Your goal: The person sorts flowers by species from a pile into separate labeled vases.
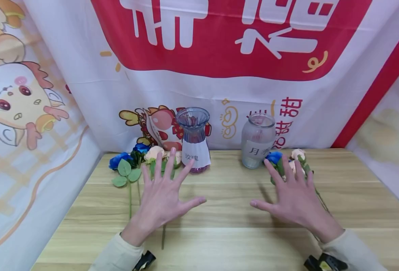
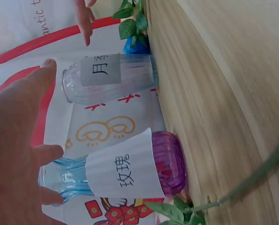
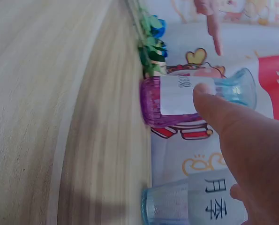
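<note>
My left hand (image 1: 162,197) is spread with straight fingers above the table, holding nothing. Under and beyond it lie blue roses (image 1: 119,160) and pale pink roses (image 1: 154,153) with green leaves and long stems. Just past its fingertips stands a flared glass vase (image 1: 194,128), blue above and purple at the base, with a white paper label. My right hand (image 1: 295,201), likewise spread and holding nothing, hovers in front of a second bunch, with a blue flower (image 1: 274,157) and pale pink flowers (image 1: 298,153) partly hidden by the fingers. Left of that bunch a clear glass jar (image 1: 251,139) stands upright, also labelled.
The wooden table (image 1: 219,241) meets a white and red printed cloth (image 1: 199,90) behind the vases. Another cartoon-printed cloth (image 1: 23,165) hangs on the left side. One stem (image 2: 259,173) reaches toward the front edge, close under the left wrist.
</note>
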### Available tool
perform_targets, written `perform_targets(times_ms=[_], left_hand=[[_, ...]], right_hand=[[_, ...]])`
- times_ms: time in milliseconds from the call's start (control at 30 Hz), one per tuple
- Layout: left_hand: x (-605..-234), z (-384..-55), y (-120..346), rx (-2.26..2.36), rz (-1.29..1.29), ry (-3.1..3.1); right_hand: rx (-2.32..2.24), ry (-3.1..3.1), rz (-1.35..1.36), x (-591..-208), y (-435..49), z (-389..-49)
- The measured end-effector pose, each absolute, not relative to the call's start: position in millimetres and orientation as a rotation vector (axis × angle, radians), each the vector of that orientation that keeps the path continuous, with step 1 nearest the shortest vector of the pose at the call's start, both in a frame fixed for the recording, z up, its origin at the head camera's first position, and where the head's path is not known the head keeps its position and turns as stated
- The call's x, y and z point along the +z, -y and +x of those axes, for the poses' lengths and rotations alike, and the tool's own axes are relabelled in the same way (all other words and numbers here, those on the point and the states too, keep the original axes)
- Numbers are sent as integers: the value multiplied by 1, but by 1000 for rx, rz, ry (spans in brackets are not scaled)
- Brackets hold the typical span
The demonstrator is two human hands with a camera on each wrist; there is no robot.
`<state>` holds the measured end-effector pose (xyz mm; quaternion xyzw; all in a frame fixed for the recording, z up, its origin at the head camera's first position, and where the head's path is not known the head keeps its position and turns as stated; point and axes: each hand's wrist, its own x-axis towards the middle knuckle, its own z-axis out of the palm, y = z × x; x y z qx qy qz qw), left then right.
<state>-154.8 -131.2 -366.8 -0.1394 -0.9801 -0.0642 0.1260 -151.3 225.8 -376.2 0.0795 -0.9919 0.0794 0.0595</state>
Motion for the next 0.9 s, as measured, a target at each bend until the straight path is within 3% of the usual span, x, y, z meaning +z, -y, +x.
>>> perform_targets(times_ms=[267,567,900], left_hand=[[-357,-164,109,-402,-556,2713],[-336,-194,42,-1356,-759,2545],[-322,-248,-22,-2042,-497,2249]], right_hand=[[526,2908,205,-371,-261,-155],[1058,2819,-12,-380,-321,-166],[1635,2579,-168,-406,-370,-171]])
